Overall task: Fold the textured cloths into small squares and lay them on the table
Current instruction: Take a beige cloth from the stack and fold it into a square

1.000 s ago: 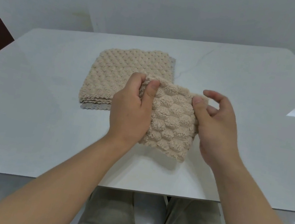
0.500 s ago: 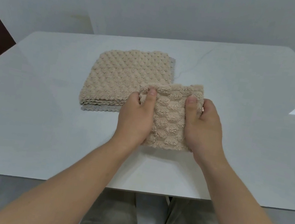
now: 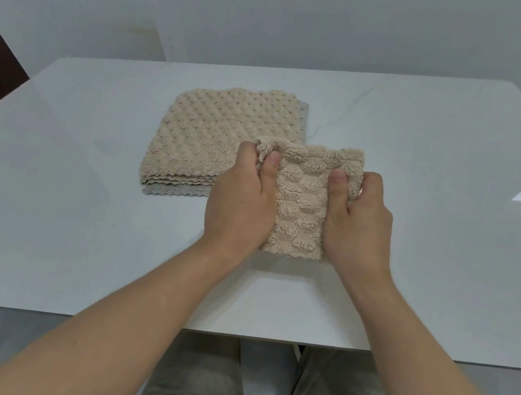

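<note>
**Folded beige cloth gripped at both sides**

Left hand (image 3: 241, 201) and right hand (image 3: 360, 225) clamped on opposite sides of a folded beige cloth (image 3: 301, 204), thumbs pressed on its top face, fingers curled under the edges. Held low over the white table (image 3: 74, 216), near its front middle; contact with the surface not clear. Forearms angled in from the near edge, wrists close together. Just behind and left, a stack of unfolded cloths (image 3: 213, 143), overlapped at its near right corner by the held one. Bare tabletop to left, right and front. Plain white wall (image 3: 285, 10) beyond the far edge.
</note>
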Tool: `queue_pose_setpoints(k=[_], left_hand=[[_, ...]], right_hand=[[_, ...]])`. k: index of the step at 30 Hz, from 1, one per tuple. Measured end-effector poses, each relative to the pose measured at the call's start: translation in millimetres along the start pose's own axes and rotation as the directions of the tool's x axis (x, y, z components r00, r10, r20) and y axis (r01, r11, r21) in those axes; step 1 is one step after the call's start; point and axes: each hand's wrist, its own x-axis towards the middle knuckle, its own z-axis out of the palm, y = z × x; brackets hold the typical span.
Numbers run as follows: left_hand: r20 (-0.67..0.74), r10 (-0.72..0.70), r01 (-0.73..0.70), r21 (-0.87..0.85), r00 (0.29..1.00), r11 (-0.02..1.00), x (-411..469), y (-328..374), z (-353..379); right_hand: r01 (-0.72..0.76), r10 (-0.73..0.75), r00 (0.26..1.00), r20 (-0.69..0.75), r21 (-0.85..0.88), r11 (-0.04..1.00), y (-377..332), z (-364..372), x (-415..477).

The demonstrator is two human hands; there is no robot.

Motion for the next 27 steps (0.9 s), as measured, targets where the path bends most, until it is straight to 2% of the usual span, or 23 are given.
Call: queue_pose_setpoints(k=[6,9,11,13,16,18,21,27], left_hand=[[0.062,-0.041,0.047,-0.087,0.997,0.995,5,0,5],[0.134,-0.148,0.163,-0.105,0.98,0.981,6,-3,12],[0.222,-0.243,0.27,-0.101,0.944,0.958,5,-1,16],[0.313,-0.26,0.306,-0.109,0.913,0.946,-2,4,20],[0.389,-0.101,0.182,-0.177,0.916,0.967,-20,6,30],[0.414,-0.005,0.066,-0.135,0.91,0.989,-28,8,37],[0.434,0.024,-0.012,-0.029,0.901,0.999,-31,12,48],[0.478,0.004,-0.028,0.043,0.879,0.999,-23,27,71]], right_hand=[[-0.022,0.022,1.0,0.012,-0.009,1.0,8,1,9],[-0.05,0.055,0.995,0.084,-0.051,0.997,13,-4,14],[-0.078,0.089,0.987,0.136,-0.079,0.994,18,-10,16],[-0.116,0.127,0.983,0.134,-0.089,0.989,25,-18,19],[-0.167,0.176,0.977,0.117,-0.086,0.982,35,-31,21],[-0.137,0.148,0.982,0.118,-0.099,0.986,42,-40,21],[-0.047,0.067,0.988,0.14,-0.146,0.988,51,-51,24],[0.03,0.014,0.992,0.126,-0.341,0.94,70,-59,43]])
